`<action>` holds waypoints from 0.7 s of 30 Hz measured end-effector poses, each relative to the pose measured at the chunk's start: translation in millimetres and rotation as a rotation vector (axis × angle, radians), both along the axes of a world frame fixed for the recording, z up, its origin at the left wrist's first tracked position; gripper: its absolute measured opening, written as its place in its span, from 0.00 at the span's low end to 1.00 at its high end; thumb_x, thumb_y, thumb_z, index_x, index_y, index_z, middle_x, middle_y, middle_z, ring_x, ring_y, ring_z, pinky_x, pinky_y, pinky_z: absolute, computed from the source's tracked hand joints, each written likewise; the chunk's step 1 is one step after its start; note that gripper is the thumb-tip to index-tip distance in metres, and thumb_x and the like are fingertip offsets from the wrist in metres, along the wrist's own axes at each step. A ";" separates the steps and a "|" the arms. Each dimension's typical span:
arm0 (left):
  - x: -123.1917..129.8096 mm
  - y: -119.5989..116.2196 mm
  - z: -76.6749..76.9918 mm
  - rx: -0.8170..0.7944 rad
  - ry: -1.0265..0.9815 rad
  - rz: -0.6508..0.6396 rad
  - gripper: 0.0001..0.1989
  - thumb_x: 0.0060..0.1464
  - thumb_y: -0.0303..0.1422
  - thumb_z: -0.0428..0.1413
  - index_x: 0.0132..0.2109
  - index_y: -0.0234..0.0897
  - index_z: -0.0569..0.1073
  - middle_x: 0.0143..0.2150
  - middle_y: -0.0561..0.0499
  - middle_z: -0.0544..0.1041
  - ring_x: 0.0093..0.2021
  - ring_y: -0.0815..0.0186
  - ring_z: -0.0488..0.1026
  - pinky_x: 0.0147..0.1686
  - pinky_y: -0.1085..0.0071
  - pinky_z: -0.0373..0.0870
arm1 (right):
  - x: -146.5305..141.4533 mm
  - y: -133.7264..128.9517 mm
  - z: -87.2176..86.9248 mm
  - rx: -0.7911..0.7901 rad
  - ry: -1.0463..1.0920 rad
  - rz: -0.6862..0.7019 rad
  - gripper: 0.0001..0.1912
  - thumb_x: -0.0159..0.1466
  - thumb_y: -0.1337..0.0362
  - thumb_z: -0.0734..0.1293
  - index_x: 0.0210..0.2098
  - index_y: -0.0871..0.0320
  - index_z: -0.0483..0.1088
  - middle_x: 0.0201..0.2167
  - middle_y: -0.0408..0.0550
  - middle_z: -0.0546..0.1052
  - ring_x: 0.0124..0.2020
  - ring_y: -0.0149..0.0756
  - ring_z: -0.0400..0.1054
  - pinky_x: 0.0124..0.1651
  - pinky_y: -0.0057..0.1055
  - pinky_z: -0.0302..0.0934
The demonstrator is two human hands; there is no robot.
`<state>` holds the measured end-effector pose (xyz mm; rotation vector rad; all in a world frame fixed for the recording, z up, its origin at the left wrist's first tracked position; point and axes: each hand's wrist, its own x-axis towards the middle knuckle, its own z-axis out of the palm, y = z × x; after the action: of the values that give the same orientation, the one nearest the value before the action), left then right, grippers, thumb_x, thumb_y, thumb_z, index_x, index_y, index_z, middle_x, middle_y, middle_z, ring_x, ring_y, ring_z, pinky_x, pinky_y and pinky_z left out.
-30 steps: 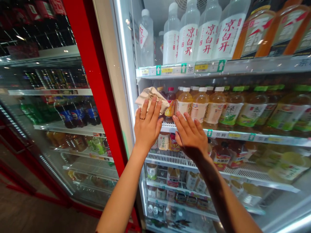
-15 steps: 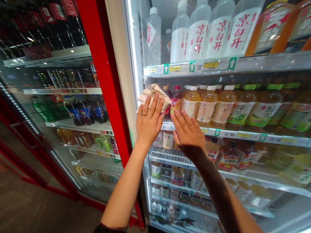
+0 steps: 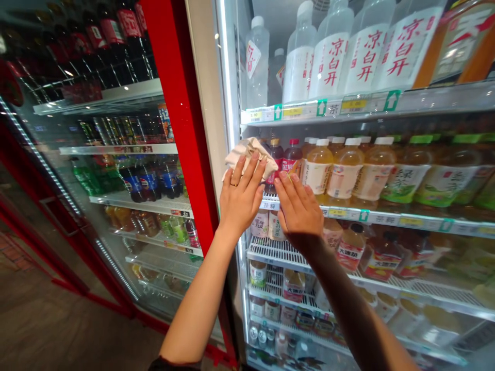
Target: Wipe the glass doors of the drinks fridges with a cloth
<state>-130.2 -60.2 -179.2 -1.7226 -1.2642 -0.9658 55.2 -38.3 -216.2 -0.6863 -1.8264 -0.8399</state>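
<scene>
My left hand (image 3: 240,198) presses a crumpled beige cloth (image 3: 249,151) against the glass door of a drinks fridge. Its fingers are stretched out over the cloth, and a ring shows on one of them. To its right, my right hand (image 3: 299,206) lies flat on the same glass, fingers extended and holding nothing. Behind the glass, near the fingertips, stand a red-capped bottle (image 3: 293,153) and a yellow tea bottle (image 3: 318,167). The cloth's lower part is hidden under my left fingers.
Large water bottles (image 3: 332,56) fill the top shelf. Green-capped tea bottles (image 3: 410,170) stand to the right. A red door frame (image 3: 181,113) and a second fridge with cola bottles (image 3: 112,31) are at left. Brown floor (image 3: 100,335) shows at lower left.
The fridges have shifted right in the view. Both hands and the cloth sit slightly farther left relative to the bottles behind the glass. Their poses look much the same.
</scene>
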 end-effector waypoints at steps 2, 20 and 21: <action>-9.9 1.0 3.8 0.013 -0.037 0.001 0.32 0.76 0.33 0.43 0.82 0.46 0.52 0.83 0.50 0.57 0.84 0.58 0.48 0.81 0.51 0.50 | -3.4 -0.7 0.5 0.002 0.009 -0.007 0.50 0.72 0.73 0.62 0.82 0.53 0.27 0.76 0.53 0.67 0.76 0.48 0.64 0.76 0.49 0.59; -31.3 6.4 14.9 0.044 -0.072 -0.023 0.32 0.77 0.34 0.43 0.82 0.47 0.50 0.83 0.51 0.55 0.84 0.58 0.46 0.82 0.50 0.46 | -28.8 -0.5 -1.5 0.012 -0.044 -0.012 0.47 0.72 0.73 0.61 0.82 0.56 0.32 0.76 0.54 0.66 0.76 0.46 0.63 0.77 0.48 0.57; -34.4 6.6 13.8 0.053 -0.090 -0.024 0.32 0.77 0.34 0.43 0.82 0.47 0.50 0.83 0.50 0.55 0.84 0.58 0.46 0.82 0.49 0.46 | -29.8 -0.9 -1.9 0.022 -0.036 -0.017 0.47 0.72 0.73 0.61 0.82 0.57 0.33 0.75 0.54 0.67 0.76 0.45 0.63 0.76 0.47 0.58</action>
<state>-164.6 -53.6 -165.4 -1.6731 -1.2663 -1.0918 25.5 -39.2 -218.0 -0.6779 -1.8425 -0.8877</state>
